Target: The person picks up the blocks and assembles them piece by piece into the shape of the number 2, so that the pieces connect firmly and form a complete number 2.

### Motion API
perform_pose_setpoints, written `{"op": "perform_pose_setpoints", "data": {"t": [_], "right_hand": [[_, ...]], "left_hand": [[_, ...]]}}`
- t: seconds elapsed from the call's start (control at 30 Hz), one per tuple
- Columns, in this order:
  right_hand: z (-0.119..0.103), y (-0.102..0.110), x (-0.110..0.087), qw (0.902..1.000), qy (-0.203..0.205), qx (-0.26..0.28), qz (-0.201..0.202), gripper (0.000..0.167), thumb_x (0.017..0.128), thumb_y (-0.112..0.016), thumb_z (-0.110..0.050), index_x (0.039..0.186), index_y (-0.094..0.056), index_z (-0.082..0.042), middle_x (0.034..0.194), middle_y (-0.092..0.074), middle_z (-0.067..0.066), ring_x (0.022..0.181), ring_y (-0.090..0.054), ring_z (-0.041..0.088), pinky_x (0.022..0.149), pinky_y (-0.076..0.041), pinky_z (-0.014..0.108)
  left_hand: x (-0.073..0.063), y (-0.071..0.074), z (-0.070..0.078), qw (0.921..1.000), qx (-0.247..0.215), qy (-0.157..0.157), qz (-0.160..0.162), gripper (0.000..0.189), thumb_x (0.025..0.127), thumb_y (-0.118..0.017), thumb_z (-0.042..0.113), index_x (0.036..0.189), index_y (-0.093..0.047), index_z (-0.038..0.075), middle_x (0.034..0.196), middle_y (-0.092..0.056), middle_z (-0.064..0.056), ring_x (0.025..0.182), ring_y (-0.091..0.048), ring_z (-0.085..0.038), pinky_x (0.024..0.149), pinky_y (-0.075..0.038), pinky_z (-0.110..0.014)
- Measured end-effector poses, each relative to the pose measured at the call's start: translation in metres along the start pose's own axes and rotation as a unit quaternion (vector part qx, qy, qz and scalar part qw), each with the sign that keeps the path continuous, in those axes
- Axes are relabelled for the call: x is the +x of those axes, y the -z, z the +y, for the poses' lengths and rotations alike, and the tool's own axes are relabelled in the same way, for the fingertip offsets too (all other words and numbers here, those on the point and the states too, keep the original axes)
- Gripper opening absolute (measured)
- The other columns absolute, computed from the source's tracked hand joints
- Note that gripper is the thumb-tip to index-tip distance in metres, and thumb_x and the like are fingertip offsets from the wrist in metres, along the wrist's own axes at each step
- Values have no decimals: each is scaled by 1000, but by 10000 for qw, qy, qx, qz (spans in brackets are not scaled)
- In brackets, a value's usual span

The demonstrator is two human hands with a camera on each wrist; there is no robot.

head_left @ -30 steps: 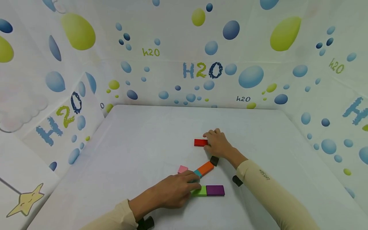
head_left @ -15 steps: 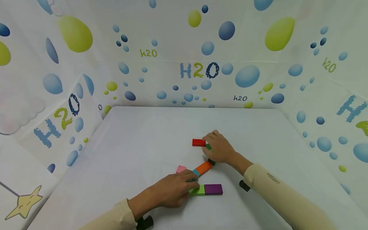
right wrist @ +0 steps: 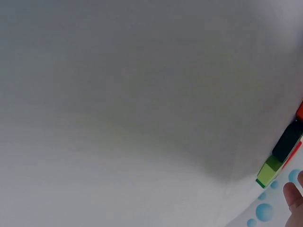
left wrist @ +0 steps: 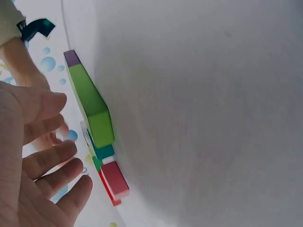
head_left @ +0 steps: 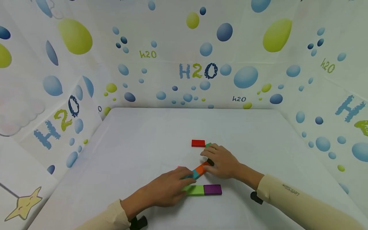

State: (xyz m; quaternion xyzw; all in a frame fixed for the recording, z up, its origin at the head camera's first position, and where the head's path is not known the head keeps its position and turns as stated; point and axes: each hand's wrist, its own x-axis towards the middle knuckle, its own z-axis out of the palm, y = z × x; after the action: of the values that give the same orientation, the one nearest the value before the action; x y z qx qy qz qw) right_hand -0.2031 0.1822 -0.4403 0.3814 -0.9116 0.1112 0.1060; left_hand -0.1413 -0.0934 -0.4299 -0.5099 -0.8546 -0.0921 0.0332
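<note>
My left hand point(head_left: 168, 187) hovers with loosely bent fingers beside a light green block point(head_left: 196, 190) and a teal block point(head_left: 196, 174). In the left wrist view its fingertips are apart from the blocks, and a pink block point(left wrist: 115, 178) lies near them. A purple block point(head_left: 212, 189) adjoins the light green one. My right hand point(head_left: 224, 161) reaches over a black block point(head_left: 210, 162), thumb near the end of an orange block point(head_left: 200, 169), fingers spread from the thumb. Beyond it lie a green block point(head_left: 208, 144), partly hidden, and a red block point(head_left: 198, 143).
The blocks lie on a white table point(head_left: 143, 137). Behind and at the sides stands a white curtain point(head_left: 166, 70) printed with drops and letters. A black strap device point(head_left: 139, 222) sits at the left wrist.
My right hand has left the green block and come nearer, over the black block and the orange block's end. My left hand has shifted slightly left, uncovering more of the light green block.
</note>
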Motion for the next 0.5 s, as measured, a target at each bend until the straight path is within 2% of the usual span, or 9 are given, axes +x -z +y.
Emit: {"op": "perform_pose_setpoints", "data": {"t": [0.13, 0.27, 0.37, 0.5], "right_hand": [[-4, 0, -12, 9988, 76, -5, -482, 50, 95, -64, -41, 138, -61, -17, 140, -60, 0, 137, -45, 28, 111, -41, 50], [-9, -1, -24, 9964, 107, 159, -825, 57, 94, -63, -45, 146, -54, -23, 148, -54, -1, 146, -37, 28, 117, -35, 51], [-13, -3, -31, 9950, 295, 250, -925, 60, 95, -62, -47, 150, -50, -25, 152, -51, -3, 148, -35, 26, 117, -34, 50], [-15, -2, -36, 9930, 609, 326, -959, 62, 97, -59, -46, 153, -46, -24, 154, -48, -3, 148, -34, 28, 117, -34, 51]], "left_hand": [[-4, 2, -2, 9998, -30, 218, -27, 41, 97, -67, 25, 136, -60, 16, 140, -56, -3, 133, -49, -18, 106, -49, -36], [-7, 3, -5, 9978, -105, 600, -266, 43, 98, -65, 28, 139, -57, 19, 144, -54, -3, 135, -47, -18, 108, -48, -38], [-9, 7, -10, 9955, -129, 868, -361, 46, 99, -65, 29, 142, -55, 19, 146, -52, -2, 137, -46, -18, 109, -47, -39], [-9, 11, -18, 9937, -179, 1082, -214, 48, 96, -68, 26, 142, -56, 16, 144, -54, -3, 134, -49, -18, 107, -48, -40]]}}
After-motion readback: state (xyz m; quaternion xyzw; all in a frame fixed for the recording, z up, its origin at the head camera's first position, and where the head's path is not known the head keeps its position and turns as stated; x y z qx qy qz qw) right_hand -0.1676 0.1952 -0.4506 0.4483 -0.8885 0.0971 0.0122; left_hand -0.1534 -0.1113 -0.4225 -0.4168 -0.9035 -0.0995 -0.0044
